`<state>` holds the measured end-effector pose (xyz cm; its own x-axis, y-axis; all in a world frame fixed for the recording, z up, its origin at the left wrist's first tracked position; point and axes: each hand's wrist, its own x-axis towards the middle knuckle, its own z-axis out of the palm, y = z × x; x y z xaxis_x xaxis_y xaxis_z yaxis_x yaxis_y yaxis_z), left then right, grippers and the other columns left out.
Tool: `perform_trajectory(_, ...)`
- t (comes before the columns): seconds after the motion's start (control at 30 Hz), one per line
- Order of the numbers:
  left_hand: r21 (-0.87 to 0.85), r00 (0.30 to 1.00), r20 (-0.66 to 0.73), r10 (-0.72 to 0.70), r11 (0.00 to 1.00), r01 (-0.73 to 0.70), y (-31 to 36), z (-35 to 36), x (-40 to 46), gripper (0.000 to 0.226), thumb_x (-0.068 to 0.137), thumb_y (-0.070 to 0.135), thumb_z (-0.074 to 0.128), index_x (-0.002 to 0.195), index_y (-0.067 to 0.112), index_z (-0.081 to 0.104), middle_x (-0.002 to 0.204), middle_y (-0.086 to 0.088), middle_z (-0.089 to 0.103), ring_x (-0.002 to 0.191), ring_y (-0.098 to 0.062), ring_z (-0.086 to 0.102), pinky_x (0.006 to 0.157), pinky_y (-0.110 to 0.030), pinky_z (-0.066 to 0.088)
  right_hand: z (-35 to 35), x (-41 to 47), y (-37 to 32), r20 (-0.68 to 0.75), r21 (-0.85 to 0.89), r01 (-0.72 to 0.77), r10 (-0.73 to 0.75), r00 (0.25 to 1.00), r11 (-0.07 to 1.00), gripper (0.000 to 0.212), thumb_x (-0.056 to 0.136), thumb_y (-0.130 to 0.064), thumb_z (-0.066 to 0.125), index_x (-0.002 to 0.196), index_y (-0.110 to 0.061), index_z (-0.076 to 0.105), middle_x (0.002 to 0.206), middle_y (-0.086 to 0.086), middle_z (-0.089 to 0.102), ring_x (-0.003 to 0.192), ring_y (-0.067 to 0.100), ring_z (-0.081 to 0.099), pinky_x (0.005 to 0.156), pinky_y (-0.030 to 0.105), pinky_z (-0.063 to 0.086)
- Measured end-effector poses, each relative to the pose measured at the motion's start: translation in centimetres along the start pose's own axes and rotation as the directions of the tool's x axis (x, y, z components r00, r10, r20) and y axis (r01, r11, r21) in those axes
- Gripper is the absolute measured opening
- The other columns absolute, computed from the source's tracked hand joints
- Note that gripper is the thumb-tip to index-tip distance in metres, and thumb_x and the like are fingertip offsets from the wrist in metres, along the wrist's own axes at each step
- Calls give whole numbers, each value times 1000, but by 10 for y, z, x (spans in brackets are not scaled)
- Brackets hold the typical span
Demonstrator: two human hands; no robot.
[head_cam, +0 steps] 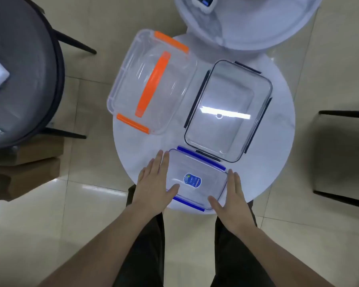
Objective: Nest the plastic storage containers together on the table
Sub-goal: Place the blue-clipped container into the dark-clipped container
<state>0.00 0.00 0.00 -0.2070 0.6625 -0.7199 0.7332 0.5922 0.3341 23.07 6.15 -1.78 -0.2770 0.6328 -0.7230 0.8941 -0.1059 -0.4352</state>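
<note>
Three clear plastic containers stand on a small round white table [278, 141]. The largest, with orange clips and an orange handle [151, 83], overhangs the table's far left. A mid-sized one with dark clips [228, 108] is at the right. The smallest, with blue clips and a round blue label [197, 179], sits at the near edge. My left hand [153, 183] lies flat against its left side, thumb on its near rim. My right hand [232, 195] lies flat against its right side, fingers straight. Neither hand has lifted it.
A grey round chair [19, 75] stands at the left with a white object on it. A second white round table [257, 23] is at the far side. A dark chair [344, 158] is at the right, and brown cardboard [25, 175] lies on the tiled floor.
</note>
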Motion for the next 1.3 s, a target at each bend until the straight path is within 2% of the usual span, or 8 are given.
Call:
perform_trajectory(0.1,-71,999,26,-25,997,27,-1,6,6,102,91,50,64,160,25,-7,172,1,1,155,-22,18,122,-44,29,6,8,0,-14,119,-34,36,999,992,99,84,-38,72,154,-34,2,151,-9,27,126,3,37,88,25,51)
perform_trajectory(0.17,-116,999,33,-33,993,37,-1,9,10,106,89,48,69,160,25,-6,172,1,3,154,-22,21,120,-44,35,11,11,1,0,192,-62,63,998,979,100,82,-35,75,152,-37,3,144,-8,34,119,5,43,84,28,55)
perform_trajectory(0.33,-155,999,-16,-41,987,38,-3,13,19,110,85,44,75,160,26,-3,171,1,9,152,-24,26,116,-43,40,20,18,-1,-6,230,-113,118,993,967,105,81,-27,78,153,-37,2,144,-3,39,114,8,46,86,39,57)
perform_trajectory(0.5,-166,998,-13,-61,984,58,-7,19,25,113,85,40,77,160,28,-6,169,0,17,149,-24,34,113,-45,44,24,20,-3,-31,252,-136,149,988,958,107,79,-23,80,153,-38,5,139,-3,42,111,5,43,88,40,56)
perform_trajectory(0.7,-212,996,-45,-83,975,71,-8,23,28,112,84,38,78,160,30,-4,163,-2,29,141,-23,43,107,-43,48,27,22,1,-12,351,-158,173,985,923,105,75,-22,83,151,-40,12,134,-6,48,117,12,51,88,40,56)
perform_trajectory(1.03,-211,990,-63,-126,971,110,-11,27,27,109,85,43,76,160,32,-2,158,-2,37,138,-23,47,102,-42,51,27,20,-1,-5,380,-150,164,986,913,101,74,-24,84,148,-39,17,131,-8,48,115,12,53,86,38,57)
perform_trajectory(1.23,-262,987,-81,-140,958,115,-14,26,16,107,84,46,75,160,31,2,153,-4,41,135,-22,49,99,-46,56,26,11,-5,-13,379,-138,154,988,915,100,76,-24,83,150,-36,17,129,-11,47,109,7,53,83,29,55)
perform_trajectory(1.3,-290,984,-95,-154,949,120,-16,26,11,104,84,46,75,159,30,5,151,-4,43,132,-21,50,95,-43,57,23,6,-8,-15,381,-136,153,988,914,99,76,-20,83,149,-37,17,127,-12,46,107,5,52,86,33,56)
